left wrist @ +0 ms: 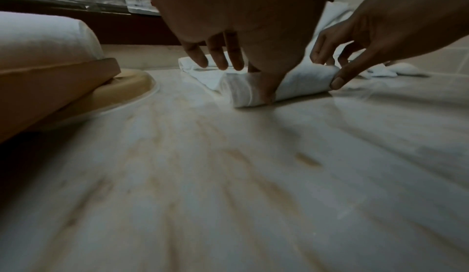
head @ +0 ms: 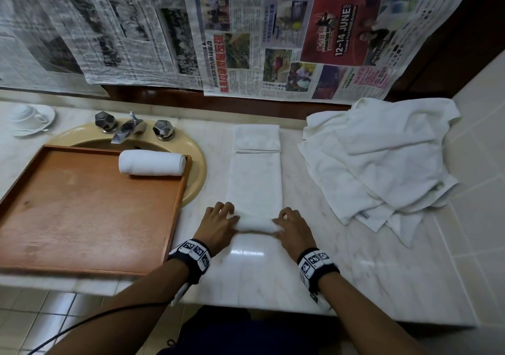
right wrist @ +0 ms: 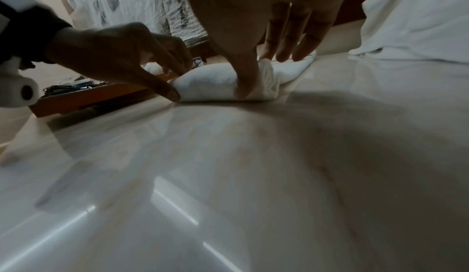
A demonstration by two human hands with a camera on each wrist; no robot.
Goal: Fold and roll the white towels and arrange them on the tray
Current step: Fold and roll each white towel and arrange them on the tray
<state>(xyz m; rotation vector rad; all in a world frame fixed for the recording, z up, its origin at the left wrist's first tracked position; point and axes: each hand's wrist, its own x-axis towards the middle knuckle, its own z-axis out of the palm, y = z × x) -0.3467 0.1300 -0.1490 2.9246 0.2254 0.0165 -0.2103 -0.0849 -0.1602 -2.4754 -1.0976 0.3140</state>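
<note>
A long white towel strip (head: 254, 179) lies folded on the marble counter (head: 273, 272), its far end doubled back. Its near end is rolled into a short roll (head: 255, 224). My left hand (head: 225, 218) grips the roll's left end and my right hand (head: 285, 221) grips its right end. In the left wrist view the left hand (left wrist: 243, 63) has its thumb behind the roll (left wrist: 299, 84) and its fingers over the top. The right hand (right wrist: 266, 59) holds the roll (right wrist: 210, 83) the same way. One finished rolled towel (head: 151, 162) lies at the far right of the brown tray (head: 82, 212).
A loose pile of white towels (head: 382, 158) lies at the right of the counter. The tray rests over a beige sink (head: 198, 174) with a chrome faucet (head: 127, 129). A white cup and saucer (head: 28, 118) stand at the far left. Newspaper covers the wall behind.
</note>
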